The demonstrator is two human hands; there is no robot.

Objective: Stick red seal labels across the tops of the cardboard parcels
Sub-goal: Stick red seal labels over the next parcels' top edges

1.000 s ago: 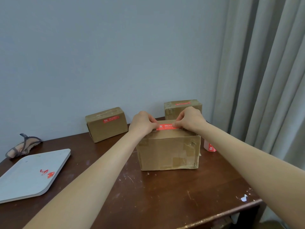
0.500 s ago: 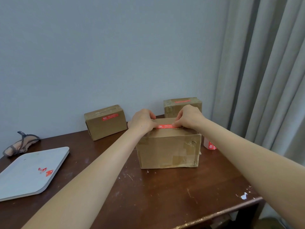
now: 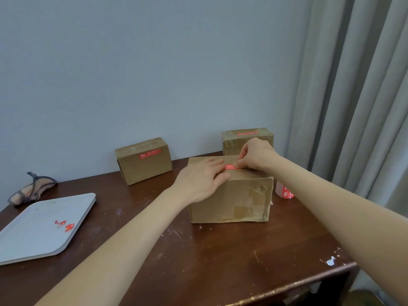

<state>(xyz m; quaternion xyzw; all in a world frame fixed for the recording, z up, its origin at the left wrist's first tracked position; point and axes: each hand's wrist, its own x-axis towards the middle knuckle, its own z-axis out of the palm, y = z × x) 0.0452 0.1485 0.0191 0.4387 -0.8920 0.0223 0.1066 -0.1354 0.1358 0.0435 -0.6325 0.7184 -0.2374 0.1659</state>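
Observation:
The nearest cardboard parcel (image 3: 229,202) stands mid-table with a red seal label (image 3: 229,166) lying across its top. My left hand (image 3: 198,182) rests flat on the parcel's top, fingers stretched over the label's left part. My right hand (image 3: 256,156) pinches the label's right end with its fingertips. Only a short middle stretch of the label shows between the hands. Two more parcels stand by the wall: one at the left (image 3: 143,164) with a red label on its front face, one at the right (image 3: 234,142) with a red label on top.
A roll of red labels (image 3: 284,192) lies just right of the near parcel. A grey tray (image 3: 33,228) with red scraps (image 3: 66,225) sits at the left, a cloth bundle (image 3: 31,191) behind it. Curtains (image 3: 353,107) hang at the right. The wooden table's front edge (image 3: 287,290) is close.
My left hand has let go of the label's left end and flattened over the parcel's top. My right hand has stayed pinching the right end.

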